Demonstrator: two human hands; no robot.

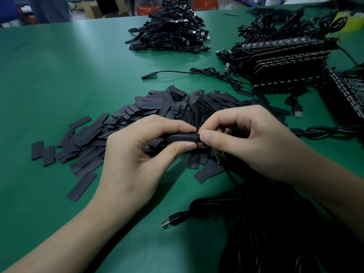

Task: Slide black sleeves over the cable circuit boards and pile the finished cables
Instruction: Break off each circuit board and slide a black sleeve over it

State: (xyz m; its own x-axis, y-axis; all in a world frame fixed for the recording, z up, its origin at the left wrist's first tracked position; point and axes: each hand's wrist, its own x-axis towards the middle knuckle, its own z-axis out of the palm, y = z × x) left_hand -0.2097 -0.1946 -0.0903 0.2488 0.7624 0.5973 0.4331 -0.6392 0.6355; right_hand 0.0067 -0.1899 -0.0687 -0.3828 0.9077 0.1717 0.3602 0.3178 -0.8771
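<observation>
bare green table [59, 75] open at left, sleeve heap [157, 109] ahead, cable piles [275, 62] crowding right

surface: green table [59, 75] | loose black sleeves [157, 107] | sleeved cable pile [169, 28] | board stacks [285, 62] | single cable [202, 71]

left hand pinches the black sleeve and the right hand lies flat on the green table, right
Not quite. The head view shows the right hand not lying flat on the green table: its fingers are curled, pinching the end of the black sleeve. The left hand does pinch it.
</observation>
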